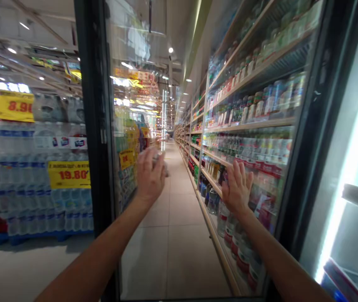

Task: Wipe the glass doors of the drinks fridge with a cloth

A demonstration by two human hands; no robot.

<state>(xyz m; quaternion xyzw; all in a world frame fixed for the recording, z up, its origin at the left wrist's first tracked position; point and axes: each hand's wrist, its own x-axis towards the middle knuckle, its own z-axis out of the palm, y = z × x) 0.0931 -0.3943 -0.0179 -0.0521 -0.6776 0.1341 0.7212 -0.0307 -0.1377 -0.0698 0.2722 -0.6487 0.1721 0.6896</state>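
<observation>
Both my hands are raised against a glass cooler door [179, 235] with a black frame [94, 126]. My left hand [150, 175] lies on the glass with its fingers stretched upward; a small grey blur sits by its fingertips and I cannot make it out. My right hand [237, 188] presses flat on the glass further right, fingers spread, holding nothing. Through the glass I see a tiled aisle and shelves of bottled drinks [248, 113].
The lit cooler interior [355, 167] with a white shelf is at the right, past the door's black edge [311, 147]. At the left stand stacked packs of water bottles [40, 184] with yellow price signs [69, 174]. Tiled floor [172, 201] runs down the aisle.
</observation>
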